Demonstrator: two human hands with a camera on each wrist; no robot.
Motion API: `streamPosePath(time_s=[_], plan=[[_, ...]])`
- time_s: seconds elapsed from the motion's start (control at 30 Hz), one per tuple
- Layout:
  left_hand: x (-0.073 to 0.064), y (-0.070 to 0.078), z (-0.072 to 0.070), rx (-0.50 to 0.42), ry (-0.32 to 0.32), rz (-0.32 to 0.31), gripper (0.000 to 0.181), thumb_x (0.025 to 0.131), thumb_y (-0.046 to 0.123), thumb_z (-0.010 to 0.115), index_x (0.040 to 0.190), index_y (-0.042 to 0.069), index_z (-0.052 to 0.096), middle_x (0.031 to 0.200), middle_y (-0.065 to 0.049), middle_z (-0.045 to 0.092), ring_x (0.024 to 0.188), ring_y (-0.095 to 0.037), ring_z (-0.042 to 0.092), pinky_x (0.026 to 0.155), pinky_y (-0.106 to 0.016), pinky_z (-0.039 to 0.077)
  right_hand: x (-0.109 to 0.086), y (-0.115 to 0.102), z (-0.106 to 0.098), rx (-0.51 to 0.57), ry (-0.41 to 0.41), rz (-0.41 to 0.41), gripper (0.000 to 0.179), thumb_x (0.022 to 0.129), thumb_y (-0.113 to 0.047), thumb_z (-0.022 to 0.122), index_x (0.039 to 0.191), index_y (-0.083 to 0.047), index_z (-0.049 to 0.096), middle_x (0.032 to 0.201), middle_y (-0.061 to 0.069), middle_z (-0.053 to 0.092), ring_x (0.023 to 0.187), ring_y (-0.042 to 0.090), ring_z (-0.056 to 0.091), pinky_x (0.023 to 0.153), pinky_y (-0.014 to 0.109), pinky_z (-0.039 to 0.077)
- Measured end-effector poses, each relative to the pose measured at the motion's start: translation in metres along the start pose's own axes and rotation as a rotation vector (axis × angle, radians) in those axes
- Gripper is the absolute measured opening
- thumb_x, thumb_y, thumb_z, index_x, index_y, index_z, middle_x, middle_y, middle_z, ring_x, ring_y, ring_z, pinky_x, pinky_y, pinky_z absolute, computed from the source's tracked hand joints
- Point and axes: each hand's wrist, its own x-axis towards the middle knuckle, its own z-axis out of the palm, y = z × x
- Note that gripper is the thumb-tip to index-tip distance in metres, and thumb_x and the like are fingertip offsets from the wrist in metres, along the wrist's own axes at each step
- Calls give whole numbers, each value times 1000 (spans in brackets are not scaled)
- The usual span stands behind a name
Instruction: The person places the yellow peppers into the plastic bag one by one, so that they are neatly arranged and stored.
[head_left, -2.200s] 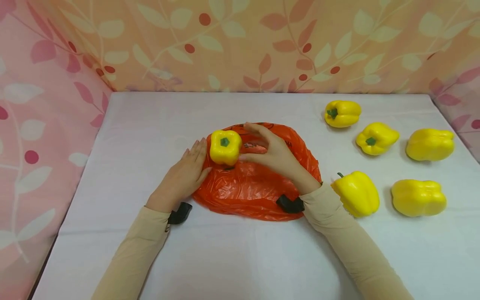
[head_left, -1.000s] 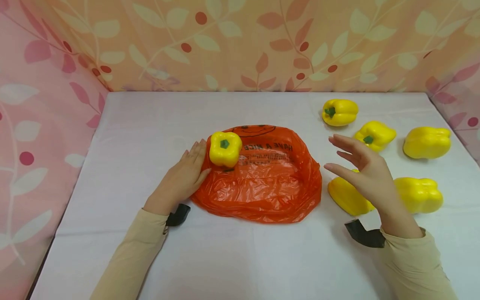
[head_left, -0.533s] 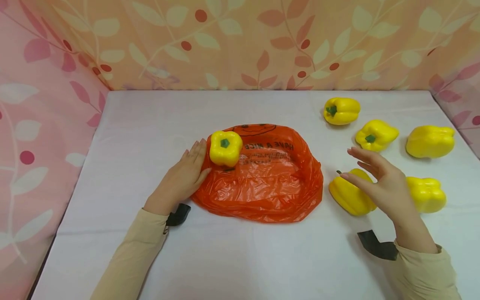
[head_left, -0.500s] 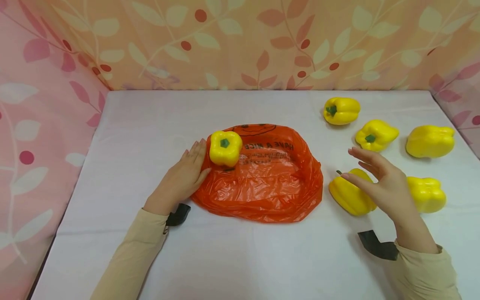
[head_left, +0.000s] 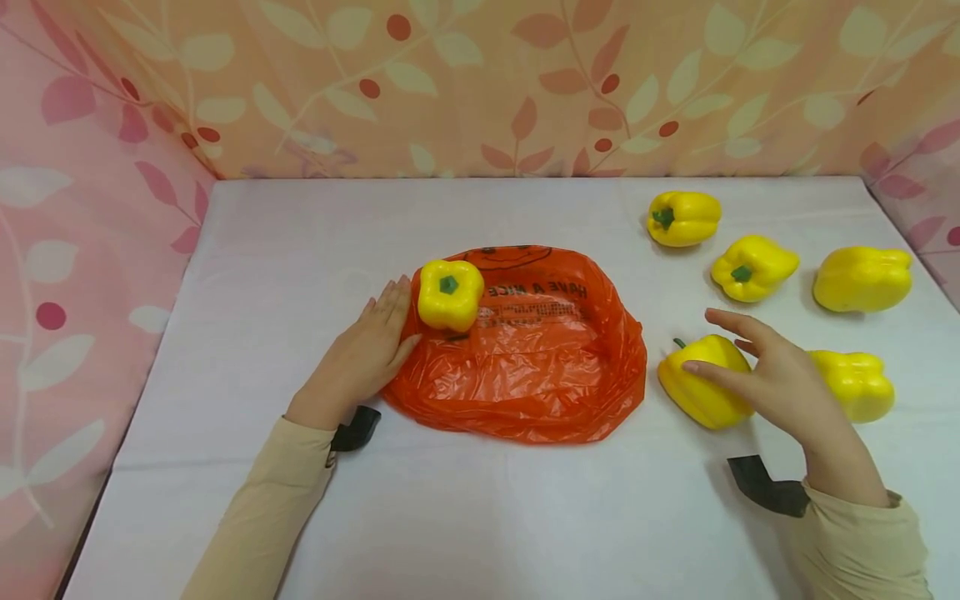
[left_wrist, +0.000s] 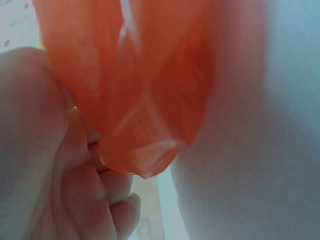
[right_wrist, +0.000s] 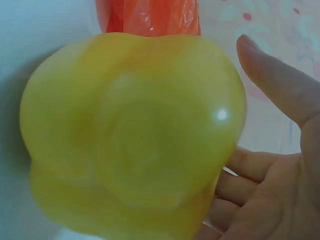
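A leaf-printed backdrop (head_left: 480,108) in peach and pink rose behind a white-covered table (head_left: 480,517). Near the table's middle lay an orange-red plastic bag (head_left: 517,367), with mirrored lettering showing on its far part.

Just to the right of the bag, the near pepper (head_left: 701,402) rested on its side, yellow, its green stem turned away from the person. The right hand (head_left: 783,383) was beside it, thumb and fingers spread wide; the right wrist view had the thumb clear of the pepper and the fingers partly behind it, and whether they touched it I could not tell.

At the bag's left end stood the upright pepper (head_left: 450,310), stem on top; whether it sat on the plastic or within its folds was unclear. The left hand (head_left: 371,346) lay along the bag's left edge, close to that pepper, fingers straight and together, thumb apart.

Farther right of the bag was the half-hidden pepper (head_left: 862,387), partly behind the right hand. Beyond the bag on its far right were the tapered pepper (head_left: 759,265), the rearmost pepper (head_left: 688,218) and, farthest out, the rightmost pepper (head_left: 862,279).
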Motion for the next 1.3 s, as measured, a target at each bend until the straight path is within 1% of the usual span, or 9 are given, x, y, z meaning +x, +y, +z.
streamPosePath(time_s=[0.13, 0.37, 0.47, 0.6, 0.77, 0.9, 1.07, 1.23, 1.3], plan=[[0, 1, -1, 2, 3, 6, 72, 98, 27, 48, 148, -6, 8, 155, -19, 9, 143, -30, 7, 114, -47, 12, 2, 1, 1, -40, -35, 21, 87, 83, -48, 68, 148, -4, 29, 146, 26, 32, 121, 55, 35, 91, 69, 32], [1, 1, -1, 0, -3, 4, 72, 99, 27, 48, 148, -6, 8, 156, -19, 9, 143, -30, 6, 114, -47, 12, 5, 2, 3, -64, -84, 32, 90, 83, -49, 67, 147, 1, 26, 145, 30, 29, 121, 53, 33, 93, 68, 31], [1, 1, 0, 0, -1, 2, 72, 98, 27, 48, 149, -5, 6, 156, -18, 8, 143, -29, 6, 114, -47, 12, 5, 2, 4, -75, -84, 33, 90, 83, -49, 68, 146, 2, 28, 144, 31, 30, 122, 52, 33, 93, 69, 31], [0, 0, 0, -3, 7, 6, 73, 98, 27, 48, 150, -2, 4, 156, -18, 8, 143, -29, 6, 114, -47, 13, 5, 1, 4, -94, -104, 55, 93, 82, -52, 67, 146, 2, 27, 143, 33, 29, 123, 52, 31, 93, 69, 30], [0, 1, 0, -14, 12, 18, 71, 99, 26, 47, 151, 2, 6, 156, -17, 10, 143, -30, 8, 114, -48, 13, 5, 0, 6, -109, -120, 59, 94, 81, -53, 67, 145, 2, 26, 143, 34, 28, 122, 51, 30, 94, 70, 29], [-1, 1, -1, -13, 5, 19, 69, 99, 26, 47, 151, 2, 8, 156, -17, 11, 143, -30, 9, 114, -48, 12, 5, 1, 7, -98, -117, 54, 92, 82, -52, 67, 145, 3, 27, 142, 33, 28, 122, 50, 31, 93, 70, 30], [-1, 1, -1, -6, 3, 23, 66, 99, 25, 46, 150, 1, 12, 155, -18, 14, 143, -31, 10, 114, -47, 13, 5, 1, 6, -53, -106, 49, 91, 82, -49, 68, 146, 0, 27, 143, 33, 29, 123, 50, 30, 94, 70, 30], [0, 1, -1, 3, -4, 25, 67, 99, 25, 46, 150, -2, 12, 154, -18, 16, 143, -30, 10, 114, -47, 13, 5, 0, 8, 15, -30, 6, 86, 82, -42, 72, 147, -5, 29, 142, 30, 31, 122, 48, 33, 94, 68, 30], [0, 1, -1, 4, -6, 23, 67, 99, 26, 46, 149, -2, 11, 154, -17, 16, 143, -30, 10, 114, -47, 13, 5, -1, 9, 41, 10, -12, 84, 81, -39, 73, 147, -9, 30, 143, 25, 33, 122, 44, 34, 96, 66, 31]])
